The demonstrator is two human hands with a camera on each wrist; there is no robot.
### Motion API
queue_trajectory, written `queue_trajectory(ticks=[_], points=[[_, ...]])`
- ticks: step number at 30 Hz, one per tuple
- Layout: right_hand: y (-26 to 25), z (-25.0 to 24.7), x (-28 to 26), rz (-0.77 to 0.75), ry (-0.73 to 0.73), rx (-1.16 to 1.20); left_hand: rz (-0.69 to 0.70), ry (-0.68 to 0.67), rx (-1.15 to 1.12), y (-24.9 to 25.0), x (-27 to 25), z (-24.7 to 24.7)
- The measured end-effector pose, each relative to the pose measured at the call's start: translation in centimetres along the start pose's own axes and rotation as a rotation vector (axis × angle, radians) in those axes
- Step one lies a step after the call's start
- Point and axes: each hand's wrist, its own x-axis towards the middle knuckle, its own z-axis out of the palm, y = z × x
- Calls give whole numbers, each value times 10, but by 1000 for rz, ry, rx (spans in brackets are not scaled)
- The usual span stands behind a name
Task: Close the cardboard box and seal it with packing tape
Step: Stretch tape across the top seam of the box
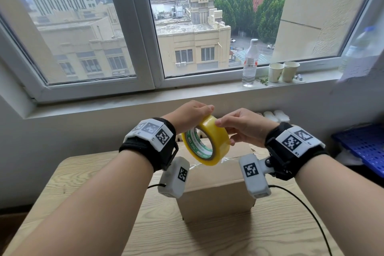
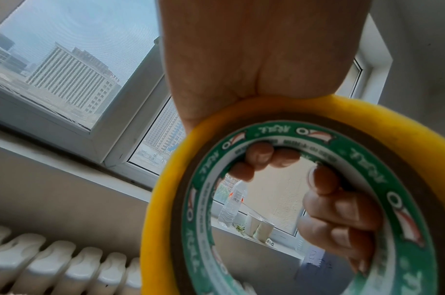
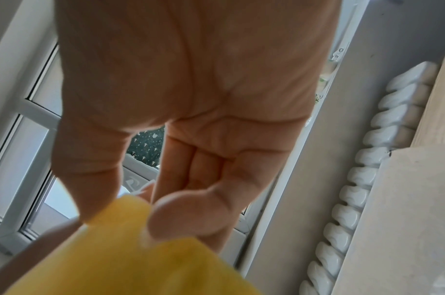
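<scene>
While the cardboard box (image 1: pixel 216 185) is standing closed on the wooden table (image 1: pixel 68 181), the person is holding a yellow tape roll (image 1: pixel 207 141) in the air above it. On the left, the left hand (image 1: pixel 188 115) is gripping the roll from the top, with its fingers (image 2: pixel 260 157) curling over the rim into the green core. On the right, the right hand (image 1: pixel 242 125) is pinching the outer face of the roll with thumb and fingertips (image 3: pixel 181 215) pressed on the tape. Further right, a water bottle (image 1: pixel 250 62) and two paper cups (image 1: pixel 283 71) are standing on the windowsill (image 1: pixel 187 92).
</scene>
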Motion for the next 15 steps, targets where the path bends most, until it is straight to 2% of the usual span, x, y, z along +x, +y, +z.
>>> queue_trajectory(ticks=[10, 12, 15], points=[[0, 3, 1, -1, 14, -30, 40, 5, 193, 3, 2, 5], [1, 2, -1, -14, 17, 6, 59, 9, 118, 1, 3, 3], [1, 1, -4, -20, 20, 62, 15, 48, -144, -7, 2, -3]])
